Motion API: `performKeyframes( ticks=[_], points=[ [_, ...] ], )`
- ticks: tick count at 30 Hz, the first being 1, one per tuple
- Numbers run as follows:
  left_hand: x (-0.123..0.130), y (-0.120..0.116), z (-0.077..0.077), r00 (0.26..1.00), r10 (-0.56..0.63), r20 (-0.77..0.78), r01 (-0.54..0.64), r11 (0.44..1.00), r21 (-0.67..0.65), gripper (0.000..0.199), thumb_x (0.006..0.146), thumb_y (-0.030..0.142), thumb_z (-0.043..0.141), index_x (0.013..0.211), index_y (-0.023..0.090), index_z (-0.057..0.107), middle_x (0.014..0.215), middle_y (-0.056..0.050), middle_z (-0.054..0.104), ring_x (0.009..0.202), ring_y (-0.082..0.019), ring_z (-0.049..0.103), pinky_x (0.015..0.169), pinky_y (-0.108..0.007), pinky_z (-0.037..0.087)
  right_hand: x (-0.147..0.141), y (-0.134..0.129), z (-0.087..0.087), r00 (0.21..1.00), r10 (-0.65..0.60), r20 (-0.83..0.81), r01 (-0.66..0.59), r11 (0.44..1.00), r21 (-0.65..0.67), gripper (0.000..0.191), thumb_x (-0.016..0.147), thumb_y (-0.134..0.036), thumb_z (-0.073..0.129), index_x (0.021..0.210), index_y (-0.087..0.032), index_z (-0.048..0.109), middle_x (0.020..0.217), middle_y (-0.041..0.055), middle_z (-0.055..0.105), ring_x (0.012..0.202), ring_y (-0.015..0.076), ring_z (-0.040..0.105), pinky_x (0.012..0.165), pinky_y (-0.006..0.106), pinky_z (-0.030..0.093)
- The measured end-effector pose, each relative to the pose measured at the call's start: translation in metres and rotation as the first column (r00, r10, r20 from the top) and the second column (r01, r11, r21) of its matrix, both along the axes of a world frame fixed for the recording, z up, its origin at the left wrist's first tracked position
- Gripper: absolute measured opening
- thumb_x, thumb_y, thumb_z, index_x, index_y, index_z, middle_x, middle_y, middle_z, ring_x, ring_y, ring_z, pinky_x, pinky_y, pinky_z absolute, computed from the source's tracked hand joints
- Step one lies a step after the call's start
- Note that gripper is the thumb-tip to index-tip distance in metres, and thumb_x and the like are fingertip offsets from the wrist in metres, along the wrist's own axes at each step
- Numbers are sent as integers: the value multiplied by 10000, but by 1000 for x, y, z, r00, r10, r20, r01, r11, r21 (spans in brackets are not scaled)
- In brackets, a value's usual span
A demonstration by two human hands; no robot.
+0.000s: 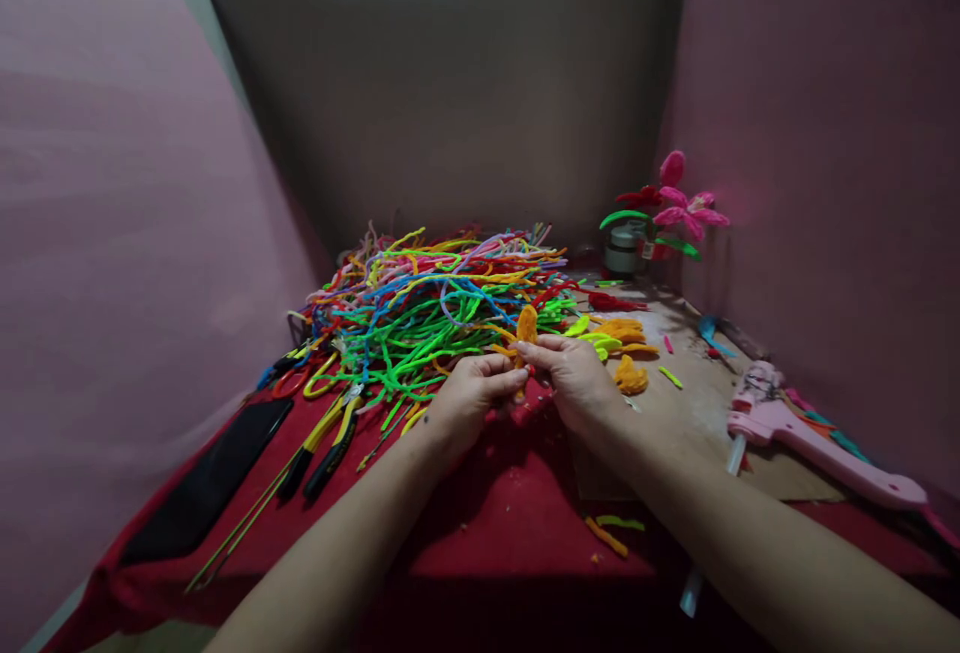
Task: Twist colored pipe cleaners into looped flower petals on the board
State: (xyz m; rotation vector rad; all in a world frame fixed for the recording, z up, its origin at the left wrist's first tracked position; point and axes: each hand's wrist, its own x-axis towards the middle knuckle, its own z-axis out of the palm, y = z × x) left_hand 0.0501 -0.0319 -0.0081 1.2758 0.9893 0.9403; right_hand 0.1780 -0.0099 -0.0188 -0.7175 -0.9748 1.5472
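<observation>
Close together over the red cloth, both hands pinch one small orange pipe-cleaner petal (528, 325). My left hand (474, 395) grips its lower stem end from the left. Fingers of my right hand (574, 373) are closed on it from the right, just below the rounded, fuzzy top, which points up. The fingers cover its lower part. Directly behind the hands lies a big heap of coloured pipe cleaners (420, 323). Right of my right hand are finished-looking orange petals (621, 330), yellow-green leaf shapes (600, 343) and a curled orange piece (631, 376).
Yellow-and-black pliers (330, 443), thin green wires (244, 528) and a black phone (210, 483) lie at left. A pink glue gun (817, 448) rests at right on a cardboard sheet (697, 413). Pink pipe-cleaner flowers (686, 208) stand in a grey pot (624, 249) at the back.
</observation>
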Motion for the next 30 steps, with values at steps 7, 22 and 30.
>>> performKeyframes(
  ticks=[7, 22, 30],
  points=[
    [-18, 5, 5, 987, -155, -49, 153, 987, -41, 183, 667, 257, 640, 579, 118, 561, 498, 14, 485, 412, -55, 378, 427, -205, 279, 0, -5, 5, 994, -31, 101, 25, 998, 59, 170, 579, -285, 685, 588, -133, 610, 485, -43, 507, 439, 64, 390, 460, 222, 302],
    [-16, 4, 16, 990, 102, 100, -106, 993, 42, 153, 630, 243, 700, 697, 112, 658, 652, -23, 618, 550, -89, 537, 552, -211, 413, -2, -13, 6, 912, 161, 378, -212, 972, 98, 217, 591, -267, 648, 456, -135, 540, 399, -61, 408, 416, 52, 286, 449, 239, 183],
    [-4, 1, 6, 926, 348, 148, -355, 935, 22, 195, 604, 290, 707, 640, 129, 603, 537, 18, 571, 444, -72, 486, 459, -203, 356, -5, -13, 0, 934, 176, 310, -204, 977, 60, 214, 600, -247, 632, 446, -142, 527, 390, -46, 434, 391, 60, 323, 443, 242, 217]
  ],
)
